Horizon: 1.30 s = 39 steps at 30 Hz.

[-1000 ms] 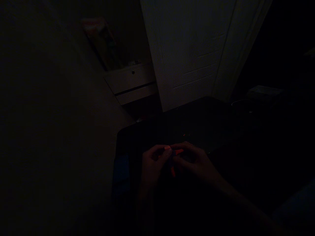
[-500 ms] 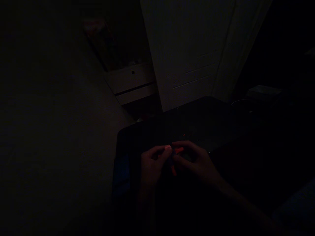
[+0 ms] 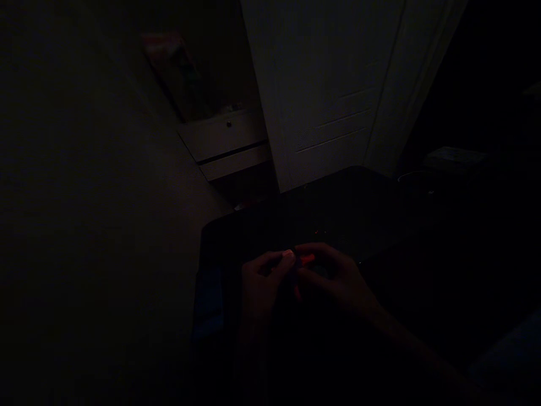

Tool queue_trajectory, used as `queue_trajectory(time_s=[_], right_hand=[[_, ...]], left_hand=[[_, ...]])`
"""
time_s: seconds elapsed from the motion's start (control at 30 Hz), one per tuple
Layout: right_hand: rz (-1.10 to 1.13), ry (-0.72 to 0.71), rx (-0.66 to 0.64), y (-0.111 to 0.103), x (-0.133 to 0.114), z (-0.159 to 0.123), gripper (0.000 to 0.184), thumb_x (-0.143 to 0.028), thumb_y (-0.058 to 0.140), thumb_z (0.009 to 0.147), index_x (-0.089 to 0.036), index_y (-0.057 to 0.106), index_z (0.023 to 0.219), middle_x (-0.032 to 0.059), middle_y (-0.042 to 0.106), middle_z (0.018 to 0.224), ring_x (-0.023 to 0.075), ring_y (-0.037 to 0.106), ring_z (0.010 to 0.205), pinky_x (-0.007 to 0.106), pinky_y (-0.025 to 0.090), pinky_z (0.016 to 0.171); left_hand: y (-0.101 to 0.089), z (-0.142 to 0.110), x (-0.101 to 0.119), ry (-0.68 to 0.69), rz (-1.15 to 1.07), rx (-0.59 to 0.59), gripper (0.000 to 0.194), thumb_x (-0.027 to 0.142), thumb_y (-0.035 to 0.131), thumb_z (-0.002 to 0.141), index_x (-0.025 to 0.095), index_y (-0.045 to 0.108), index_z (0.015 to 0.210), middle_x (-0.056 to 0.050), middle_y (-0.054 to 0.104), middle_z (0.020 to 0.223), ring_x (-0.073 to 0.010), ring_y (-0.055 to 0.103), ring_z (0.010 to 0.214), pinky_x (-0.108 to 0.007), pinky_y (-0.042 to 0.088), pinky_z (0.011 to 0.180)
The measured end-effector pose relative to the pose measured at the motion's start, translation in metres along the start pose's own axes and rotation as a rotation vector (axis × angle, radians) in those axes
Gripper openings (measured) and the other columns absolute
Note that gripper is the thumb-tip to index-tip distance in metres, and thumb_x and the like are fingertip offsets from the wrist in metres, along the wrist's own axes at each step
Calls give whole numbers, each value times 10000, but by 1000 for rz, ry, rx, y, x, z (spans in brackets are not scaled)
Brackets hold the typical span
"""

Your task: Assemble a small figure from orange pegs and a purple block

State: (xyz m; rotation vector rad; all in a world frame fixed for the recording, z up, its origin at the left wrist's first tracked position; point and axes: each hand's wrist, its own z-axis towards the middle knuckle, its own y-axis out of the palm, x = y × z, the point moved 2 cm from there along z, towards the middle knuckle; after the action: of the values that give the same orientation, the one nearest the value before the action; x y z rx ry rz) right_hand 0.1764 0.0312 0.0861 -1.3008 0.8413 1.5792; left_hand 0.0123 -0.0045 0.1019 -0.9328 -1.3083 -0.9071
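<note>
The scene is very dark. My left hand and my right hand meet over a dark table, fingers curled together around a small orange-red object. Both hands pinch it between fingertips; an orange part also shows below the fingers. What the object is I cannot make out in this light.
A pale door stands behind the table. A low white drawer unit sits at the back left, with a dim colourful package above it. A dim box-like shape lies at the right. A wall fills the left side.
The hands stay joined on the orange object with only slight finger shifts. The picture has grown a little darker.
</note>
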Motion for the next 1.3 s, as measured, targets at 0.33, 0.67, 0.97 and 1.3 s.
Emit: queue_trajectory(time_s=[0.33,0.67,0.97,1.3], right_hand=[[2,0,-12,0,-2,1,317,-328,785,865,-284,717,1172,37,752,1186,253,700,1116,427,526,1023],[33,3,-12,2,-6,1,311,-333,790,860,-288,727,1160,36,763,1164,249,717,1077,404,560,974],[144,16,-19,0,-3,1,351,-308,827,817,-279,724,1151,46,762,1170,248,725,1074,407,578,969],[249,68,-77,-1,-14,-3,353,-254,840,795,-306,737,1128,23,774,1109,234,746,1016,364,612,878]], left_hand=[[-4,-2,7,25,-47,-61,342,466,696,883,156,821,953,-98,814,946,-265,754,917,-322,563,812],[-5,1,7,39,-96,-68,297,421,774,838,210,811,1044,-73,810,985,-233,751,928,-279,561,795],[-7,4,5,-20,-237,-203,282,397,747,861,179,816,1025,-110,802,1031,-250,740,964,-292,550,830],[-9,5,5,-108,-451,-281,266,368,817,743,179,829,929,-105,804,957,-254,740,914,-304,561,793]])
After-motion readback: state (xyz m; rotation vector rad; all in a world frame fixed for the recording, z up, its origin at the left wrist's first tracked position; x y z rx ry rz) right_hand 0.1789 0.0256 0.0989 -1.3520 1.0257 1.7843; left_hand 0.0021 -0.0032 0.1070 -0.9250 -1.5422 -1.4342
